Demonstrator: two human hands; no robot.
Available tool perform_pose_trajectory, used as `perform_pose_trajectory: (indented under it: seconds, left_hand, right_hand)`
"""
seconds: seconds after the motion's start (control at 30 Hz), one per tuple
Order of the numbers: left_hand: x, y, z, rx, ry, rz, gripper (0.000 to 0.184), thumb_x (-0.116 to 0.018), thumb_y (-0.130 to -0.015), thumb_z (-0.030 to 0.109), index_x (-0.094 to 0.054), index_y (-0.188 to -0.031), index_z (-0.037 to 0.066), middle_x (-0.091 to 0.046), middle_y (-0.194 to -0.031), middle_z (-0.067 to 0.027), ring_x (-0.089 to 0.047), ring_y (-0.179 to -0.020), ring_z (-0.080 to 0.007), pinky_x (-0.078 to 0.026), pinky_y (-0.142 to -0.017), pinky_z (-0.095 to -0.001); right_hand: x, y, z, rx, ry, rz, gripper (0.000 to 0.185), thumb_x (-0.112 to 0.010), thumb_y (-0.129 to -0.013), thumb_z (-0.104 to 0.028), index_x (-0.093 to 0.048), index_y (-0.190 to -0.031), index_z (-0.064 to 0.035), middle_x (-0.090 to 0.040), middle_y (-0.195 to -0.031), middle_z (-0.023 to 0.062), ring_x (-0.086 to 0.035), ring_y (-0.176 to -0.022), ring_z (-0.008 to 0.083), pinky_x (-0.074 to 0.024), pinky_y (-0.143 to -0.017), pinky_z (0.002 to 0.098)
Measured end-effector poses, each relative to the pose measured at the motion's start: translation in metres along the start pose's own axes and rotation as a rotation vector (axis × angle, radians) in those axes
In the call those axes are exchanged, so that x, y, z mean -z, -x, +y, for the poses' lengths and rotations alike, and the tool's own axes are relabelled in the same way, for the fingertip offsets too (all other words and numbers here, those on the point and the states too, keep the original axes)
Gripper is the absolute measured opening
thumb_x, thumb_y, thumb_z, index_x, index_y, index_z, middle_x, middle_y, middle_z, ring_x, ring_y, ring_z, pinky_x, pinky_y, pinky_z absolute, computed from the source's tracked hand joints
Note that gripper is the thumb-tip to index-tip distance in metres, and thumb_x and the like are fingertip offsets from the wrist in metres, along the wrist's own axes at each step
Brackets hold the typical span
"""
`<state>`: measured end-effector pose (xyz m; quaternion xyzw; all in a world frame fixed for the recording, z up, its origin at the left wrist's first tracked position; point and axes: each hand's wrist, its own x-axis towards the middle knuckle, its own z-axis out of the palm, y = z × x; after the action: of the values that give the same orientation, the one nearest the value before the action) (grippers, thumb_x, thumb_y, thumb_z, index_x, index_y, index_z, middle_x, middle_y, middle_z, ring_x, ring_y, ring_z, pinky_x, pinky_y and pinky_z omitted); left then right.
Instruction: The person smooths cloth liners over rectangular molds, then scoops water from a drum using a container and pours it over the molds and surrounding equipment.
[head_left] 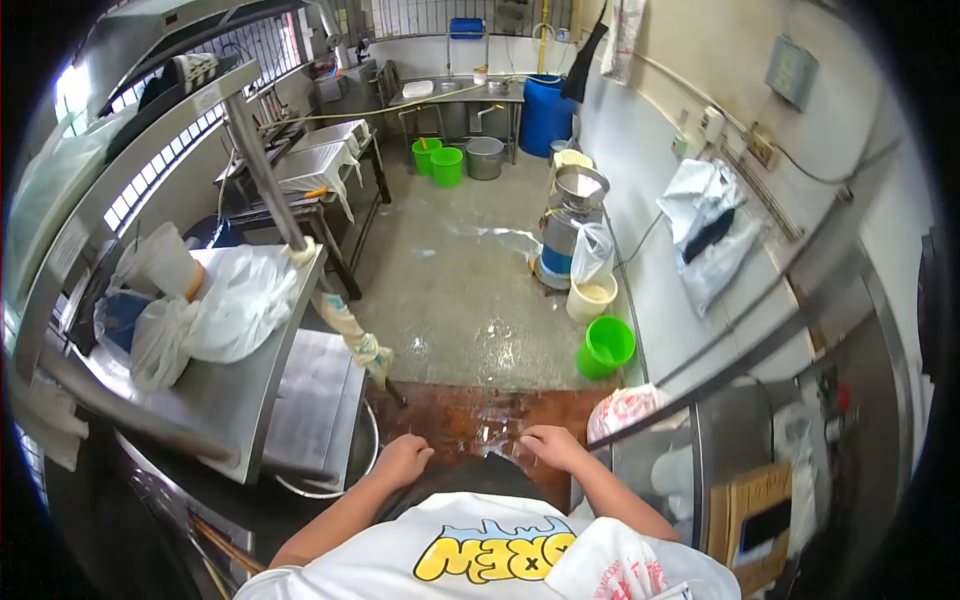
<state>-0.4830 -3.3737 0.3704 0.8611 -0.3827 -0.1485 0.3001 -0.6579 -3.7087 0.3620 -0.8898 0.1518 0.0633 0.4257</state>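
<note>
Beyond and left of our left hand (405, 460) stands the broad, grey stainless-steel table (235, 400). Ahead of our right hand (555, 447), the round, bright green plastic bucket (606, 345) looks light and stiff, possibly slippery if wet; its rim offers the surest hold. Nearer, just right of that hand, the white plastic bag with red print (625, 412) looks soft and tearable, best gathered with support underneath. Our fingers curl loosely on both hands; we cannot tell whether they pinch anything thin.
</note>
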Motion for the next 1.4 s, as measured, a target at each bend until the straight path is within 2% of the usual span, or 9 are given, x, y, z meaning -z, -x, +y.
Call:
perform_pose_trajectory:
  seconds: [0.17, 0.27, 0.43, 0.5, 0.7, 0.9, 1.1, 1.23, 1.4]
  left_hand:
    - [0.0, -0.111, -0.06, 0.282, 0.049, -0.009, 0.032, -0.07, -0.093, 0.029, -0.074, -0.09, -0.002, -0.071, -0.096, -0.0252, -0.068, -0.1, -0.0428, -0.053, -0.089, -0.0518]
    - [-0.008, -0.195, -0.108, 0.167, 0.05, 0.187, 0.031, -0.069, -0.093, 0.029, -0.075, -0.092, -0.001, -0.072, -0.097, -0.0258, -0.067, -0.103, -0.0431, -0.054, -0.092, -0.0515]
    - [0.02, -0.375, -0.154, 0.269, 0.113, 0.108, 0.034, -0.069, -0.095, 0.032, -0.076, -0.096, -0.002, -0.072, -0.103, -0.027, -0.067, -0.105, -0.0446, -0.053, -0.095, -0.0515]
    - [0.052, -0.45, -0.149, 0.289, 0.113, -0.055, 0.038, -0.067, -0.096, 0.035, -0.077, -0.097, -0.002, -0.073, -0.107, -0.0276, -0.067, -0.106, -0.0452, -0.053, -0.097, -0.0515]
    - [0.11, -0.647, -0.161, 0.104, 0.131, 0.179, 0.024, -0.071, -0.093, 0.023, -0.067, -0.095, 0.0, -0.069, -0.098, -0.0245, -0.066, -0.099, -0.0454, -0.054, -0.089, -0.0522]
    - [0.146, -0.794, -0.176, 0.225, 0.206, 0.141, 0.02, -0.073, -0.091, 0.018, -0.062, -0.094, 0.002, -0.067, -0.094, -0.0231, -0.066, -0.095, -0.0446, -0.053, -0.083, -0.0513]
    - [0.119, -0.956, -0.274, 0.31, 0.146, 0.194, 0.026, -0.072, -0.093, 0.027, -0.067, -0.09, 0.001, -0.071, -0.09, -0.0243, -0.068, -0.089, -0.046, -0.054, -0.079, -0.0522]
    - [0.086, -1.087, -0.363, 0.523, 0.052, 0.245, 0.033, -0.071, -0.094, 0.035, -0.072, -0.091, 0.002, -0.073, -0.09, -0.025, -0.071, -0.09, -0.0451, -0.056, -0.08, -0.0515]
    - [0.13, -1.237, -0.367, 0.497, 0.157, 0.151, 0.038, -0.072, -0.094, 0.037, -0.073, -0.107, 0.001, -0.075, -0.101, -0.0245, -0.073, -0.099, -0.0421, -0.057, -0.088, -0.0484]
  right_hand:
    - [0.042, -0.163, -0.016, 0.136, -0.048, -0.073, 0.036, -0.064, -0.102, -0.035, -0.075, -0.12, -0.0062, -0.077, -0.112, 0.0177, -0.074, -0.103, 0.0334, -0.0572, -0.091, 0.0414]
    - [0.047, -0.255, -0.004, 0.119, -0.076, -0.107, 0.039, -0.064, -0.102, -0.038, -0.074, -0.123, -0.0065, -0.076, -0.114, 0.0181, -0.073, -0.103, 0.0351, -0.057, -0.091, 0.0416]
    - [0.11, -0.391, 0.003, -0.004, 0.215, -0.37, 0.052, -0.066, -0.1, -0.046, -0.068, -0.136, -0.0088, -0.075, -0.118, 0.0195, -0.072, -0.107, 0.0375, -0.0557, -0.096, 0.0445]
    - [0.147, -0.438, 0.001, 0.006, 0.242, -0.337, 0.052, -0.066, -0.1, -0.046, -0.068, -0.135, -0.0079, -0.075, -0.118, 0.0199, -0.072, -0.108, 0.0378, -0.0559, -0.096, 0.0443]
    - [0.213, -0.578, 0.038, -0.139, 0.145, -0.057, 0.045, -0.067, -0.099, -0.039, -0.07, -0.13, -0.0064, -0.075, -0.12, 0.0206, -0.073, -0.109, 0.0359, -0.0572, -0.094, 0.0457]
    - [0.252, -0.723, 0.063, -0.079, 0.105, -0.075, 0.042, -0.067, -0.1, -0.038, -0.072, -0.125, -0.0047, -0.077, -0.112, 0.0197, -0.075, -0.104, 0.0334, -0.0579, -0.091, 0.0449]
    - [0.293, -0.936, 0.138, -0.053, -0.199, 0.166, 0.037, -0.068, -0.1, -0.035, -0.073, -0.122, -0.0056, -0.078, -0.103, 0.0164, -0.075, -0.096, 0.0316, -0.0582, -0.086, 0.0389]
    - [0.33, -1.126, 0.204, 0.022, 0.069, -0.068, 0.039, -0.065, -0.1, -0.037, -0.072, -0.123, -0.0064, -0.075, -0.113, 0.0204, -0.072, -0.106, 0.0382, -0.0567, -0.093, 0.0452]
    - [0.427, -1.304, 0.122, 0.243, 0.033, -0.104, 0.04, -0.065, -0.101, -0.038, -0.071, -0.126, -0.007, -0.075, -0.116, 0.019, -0.073, -0.106, 0.0349, -0.0577, -0.092, 0.0423]
